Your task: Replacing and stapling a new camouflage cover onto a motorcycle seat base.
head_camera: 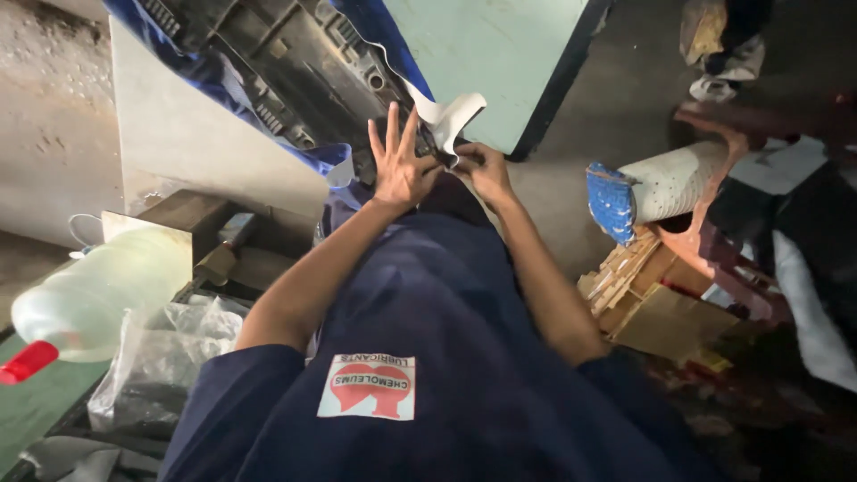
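Head view: white strip [451,116] pinched just above right-hand fingers [471,161].

A big black plastic part [286,62] with ribs and holes lies tilted, partly wrapped in blue cloth. A white strip [451,116] curls off its lower edge. The left hand [402,170] presses flat on the part, fingers spread. The right hand [482,170] pinches the strip.
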